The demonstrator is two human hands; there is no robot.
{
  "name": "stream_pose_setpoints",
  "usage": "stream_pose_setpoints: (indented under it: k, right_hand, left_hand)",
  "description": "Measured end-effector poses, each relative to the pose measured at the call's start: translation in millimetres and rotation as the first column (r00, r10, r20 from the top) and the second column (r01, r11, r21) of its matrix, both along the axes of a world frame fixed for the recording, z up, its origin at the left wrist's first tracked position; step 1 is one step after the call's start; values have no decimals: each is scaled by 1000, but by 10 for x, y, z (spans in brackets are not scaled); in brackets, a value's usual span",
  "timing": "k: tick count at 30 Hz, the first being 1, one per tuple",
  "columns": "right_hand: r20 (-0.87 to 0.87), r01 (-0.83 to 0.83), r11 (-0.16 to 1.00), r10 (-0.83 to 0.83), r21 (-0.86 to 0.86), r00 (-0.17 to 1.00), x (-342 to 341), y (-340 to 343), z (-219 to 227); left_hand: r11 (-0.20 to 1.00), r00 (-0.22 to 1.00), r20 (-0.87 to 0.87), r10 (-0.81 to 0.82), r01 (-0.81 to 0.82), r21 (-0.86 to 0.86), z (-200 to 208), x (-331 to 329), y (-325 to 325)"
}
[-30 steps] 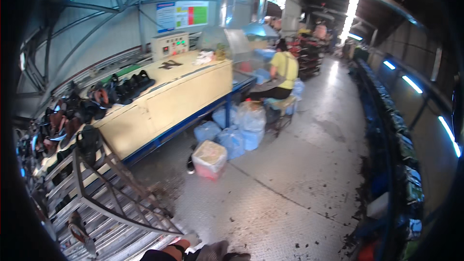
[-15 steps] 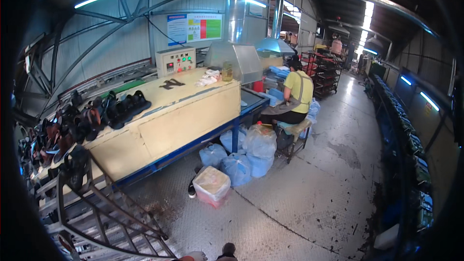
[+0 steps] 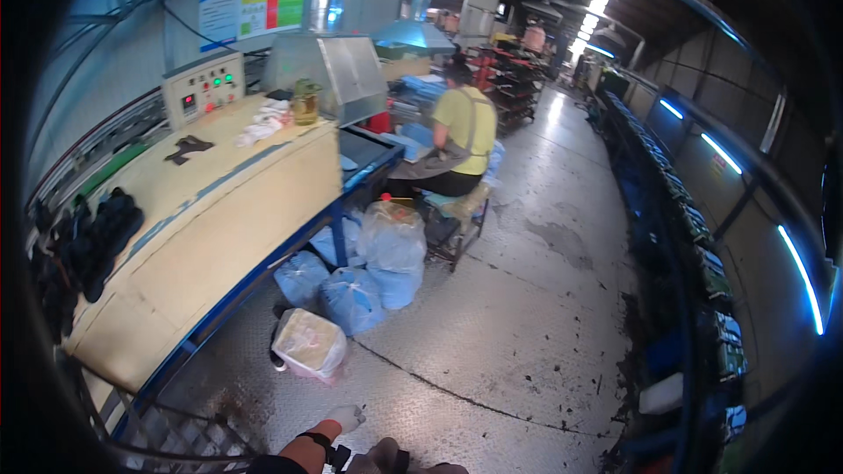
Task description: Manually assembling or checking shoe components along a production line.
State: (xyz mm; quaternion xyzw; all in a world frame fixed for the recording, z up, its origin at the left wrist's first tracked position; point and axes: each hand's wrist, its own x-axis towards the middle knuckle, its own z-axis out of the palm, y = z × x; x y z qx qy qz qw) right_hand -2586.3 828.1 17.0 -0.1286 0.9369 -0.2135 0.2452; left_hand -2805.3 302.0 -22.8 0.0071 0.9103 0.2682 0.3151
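Note:
At the lower edge, my left hand [image 3: 348, 419] reaches out over the floor in a pale glove. A dark band circles the wrist and a dark sleeve covers the forearm. The fingers are small and smeared, so their pose cannot be made out, and no object shows in them. Nearest to the hand stands a white square tub [image 3: 309, 341] wrapped in clear plastic, apart from it. Beside my forearm are dark grey-brown shapes at the bottom rim, too cut off to name. My right hand is out of view.
A long cream machine [image 3: 237, 211] with a control box [image 3: 204, 88] runs along the left, dark shoes [image 3: 92, 237] on its near end. Blue bags [image 3: 351, 300] lie under its far end. A seated person [image 3: 465, 132] works there. A rack conveyor [image 3: 672, 184] lines the right.
The view has swung right, so the machine, tub and seated person sit farther left. More of my left hand and forearm has come into view; the metal rack at lower left has mostly slipped out.

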Motion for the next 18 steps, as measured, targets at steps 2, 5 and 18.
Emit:
stream_pose_setpoints:
  k: [2, 5, 18]
  right_hand:
    - [118, 268, 946, -249, -181, 961, -276, 12, -404]
    - [844, 909, 261, -354, -324, 403, -877, -63, -368]
    - [382, 229, 973, -221, 27, 897, -3037, 1216, -1011]
  left_hand:
    - [997, 999, -24, 48, -46, 57, 170, -265, 118]
    - [998, 993, 112, -39, 44, -37, 257, -594, 190]
    - [988, 963, 264, -53, 89, -125, 86, -1945, 566]
